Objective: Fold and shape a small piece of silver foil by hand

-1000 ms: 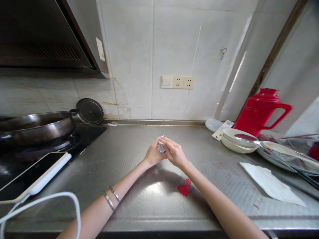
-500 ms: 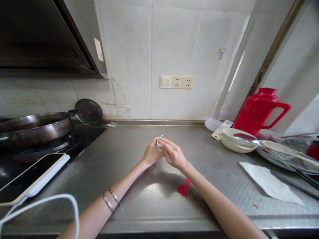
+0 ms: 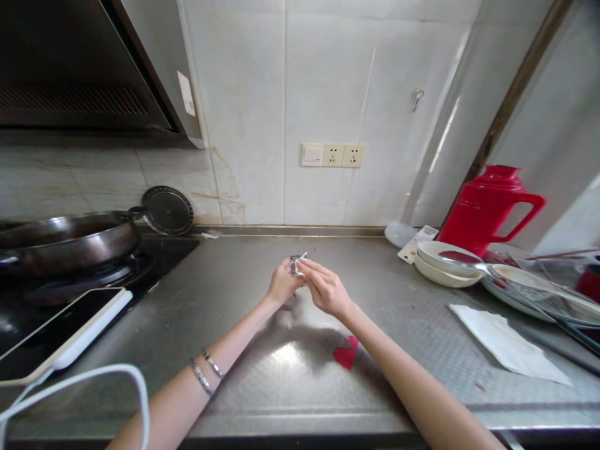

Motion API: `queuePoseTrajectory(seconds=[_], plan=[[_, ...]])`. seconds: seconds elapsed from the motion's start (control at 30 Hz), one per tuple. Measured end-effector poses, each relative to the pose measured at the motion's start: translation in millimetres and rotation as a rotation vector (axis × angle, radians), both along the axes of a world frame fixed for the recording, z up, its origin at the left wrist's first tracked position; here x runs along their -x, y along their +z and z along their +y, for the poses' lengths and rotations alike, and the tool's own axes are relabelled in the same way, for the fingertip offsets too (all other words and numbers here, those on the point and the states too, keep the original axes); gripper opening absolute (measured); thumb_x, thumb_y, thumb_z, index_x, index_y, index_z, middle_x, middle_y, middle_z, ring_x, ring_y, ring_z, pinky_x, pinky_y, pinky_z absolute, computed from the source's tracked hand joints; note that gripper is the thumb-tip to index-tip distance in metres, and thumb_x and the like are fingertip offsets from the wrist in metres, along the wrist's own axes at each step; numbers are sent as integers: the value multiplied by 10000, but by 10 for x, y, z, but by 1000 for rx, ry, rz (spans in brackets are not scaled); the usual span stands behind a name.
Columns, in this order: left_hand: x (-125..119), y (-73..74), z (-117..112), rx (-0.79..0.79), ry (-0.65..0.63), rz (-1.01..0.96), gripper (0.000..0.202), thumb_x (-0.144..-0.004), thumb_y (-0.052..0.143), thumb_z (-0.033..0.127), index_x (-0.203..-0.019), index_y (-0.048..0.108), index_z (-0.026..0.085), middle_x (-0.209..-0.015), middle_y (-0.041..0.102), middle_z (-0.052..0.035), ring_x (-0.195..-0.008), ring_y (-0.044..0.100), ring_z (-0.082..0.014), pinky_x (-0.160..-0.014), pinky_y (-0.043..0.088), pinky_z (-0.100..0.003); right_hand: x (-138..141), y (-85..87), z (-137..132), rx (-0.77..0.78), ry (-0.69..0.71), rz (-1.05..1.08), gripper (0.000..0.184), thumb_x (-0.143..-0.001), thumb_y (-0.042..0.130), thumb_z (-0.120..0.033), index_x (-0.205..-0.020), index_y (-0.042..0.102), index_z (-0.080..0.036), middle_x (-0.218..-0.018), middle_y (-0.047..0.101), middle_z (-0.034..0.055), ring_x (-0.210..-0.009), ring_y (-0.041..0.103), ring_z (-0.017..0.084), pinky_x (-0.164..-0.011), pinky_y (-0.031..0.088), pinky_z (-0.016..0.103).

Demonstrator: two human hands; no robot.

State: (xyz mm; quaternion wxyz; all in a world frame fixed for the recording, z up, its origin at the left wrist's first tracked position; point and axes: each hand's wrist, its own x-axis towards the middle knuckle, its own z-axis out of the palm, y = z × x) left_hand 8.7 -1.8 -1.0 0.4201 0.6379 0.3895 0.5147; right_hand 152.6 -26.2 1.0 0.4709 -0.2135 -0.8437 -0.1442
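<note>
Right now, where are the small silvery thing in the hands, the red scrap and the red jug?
small silvery thing [image 3: 295,265]: head view, its shiny face.
red scrap [image 3: 347,354]: head view, its middle.
red jug [image 3: 485,209]: head view, middle of its body.

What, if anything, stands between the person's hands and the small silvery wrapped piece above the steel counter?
Nothing visible does. The left hand and right hand both pinch the silvery wrapped piece at their fingertips, above the steel counter. The red scrap lies nearer the person, out of the way.

A red jug [image 3: 487,206] stands beside stacked bowls [image 3: 443,261]; a pan [image 3: 70,242] sits far left.
</note>
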Motion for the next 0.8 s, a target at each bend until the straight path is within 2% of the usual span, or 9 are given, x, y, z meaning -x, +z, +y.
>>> queuePoseTrajectory(seconds=[0.17,0.37,0.53,0.67,0.8], plan=[[14,67,-39,111,-20,-86,453,-581,752,353,-942,592,131,-716,618,-4,-580,556,-115,-351,373,-146,-18,37,-13,22,20,17,404,-900,383,-93,-1280,498,-166,-1159,655,116,-1224,512,218,-984,504,405],[46,72,-33,140,-3,-139,505,-579,773,401,-971,612,125,-802,643,-52,-645,581,-135,-356,382,-142,-45,40,13,70,-7,62,357,-911,390,-126,-1227,545,-185,-1144,664,106,-1159,571,214,-964,514,398],[47,46,-28,186,-22,-161,535,-570,790,387,-1006,602,142,-830,636,-45,-639,579,-121,-355,376,-132,-69,53,58,200,-93,315,291,-937,397,-214,-1136,609,-211,-1105,685,80,-1040,641,198,-901,527,349],[20,42,-85,308,-144,-237,454,-613,737,393,-964,590,146,-795,627,-35,-593,578,-124,-350,380,-164,-93,76,115,328,-235,543,304,-945,398,-312,-1048,654,-184,-955,726,69,-788,689,178,-711,541,271],[-13,43,-155,422,-287,-324,386,-649,690,393,-933,582,154,-783,644,-44,-575,585,-133,-367,368,-181,-49,11,152,387,-236,532,329,-940,404,-348,-1030,664,-168,-888,730,63,-712,673,166,-634,513,237]])
